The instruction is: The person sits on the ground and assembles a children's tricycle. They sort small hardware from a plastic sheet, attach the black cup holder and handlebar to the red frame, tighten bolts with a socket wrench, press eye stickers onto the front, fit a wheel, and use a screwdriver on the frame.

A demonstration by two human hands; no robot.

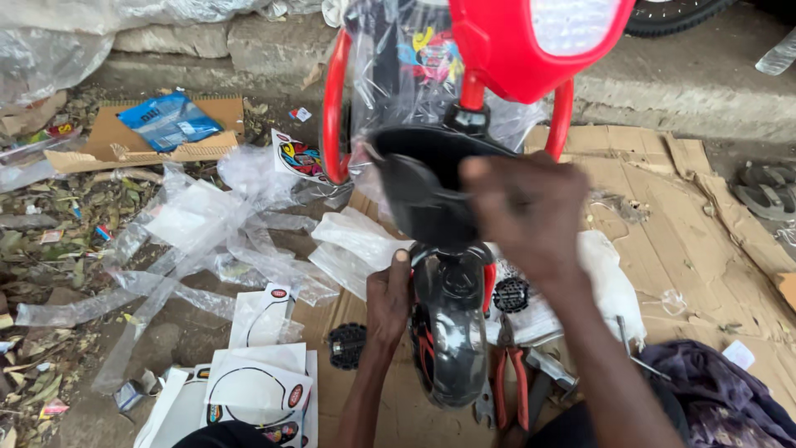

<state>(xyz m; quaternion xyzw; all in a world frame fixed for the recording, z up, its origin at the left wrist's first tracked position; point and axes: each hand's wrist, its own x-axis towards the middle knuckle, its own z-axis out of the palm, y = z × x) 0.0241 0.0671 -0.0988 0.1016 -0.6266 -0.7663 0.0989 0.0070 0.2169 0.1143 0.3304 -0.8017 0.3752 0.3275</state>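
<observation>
A small red bicycle frame (335, 99) stands in front of me, partly wrapped in clear plastic. My right hand (526, 211) is closed on a black plastic mudguard (414, 178) and holds it over the frame's black rear part (452, 332). My left hand (388, 303) grips the left side of that black rear part, thumb up. A red panel with a white face (531, 41) sits at the top of the frame.
Red-handled pliers (510, 386) and a spanner (485, 406) lie on the cardboard (688, 241) below my hands. Black pedals (347, 344) lie nearby. Clear plastic wrapping (207, 232), sticker sheets (261, 382) and a blue packet (170, 120) cover the ground on the left. A dark cloth (721, 394) lies at the right.
</observation>
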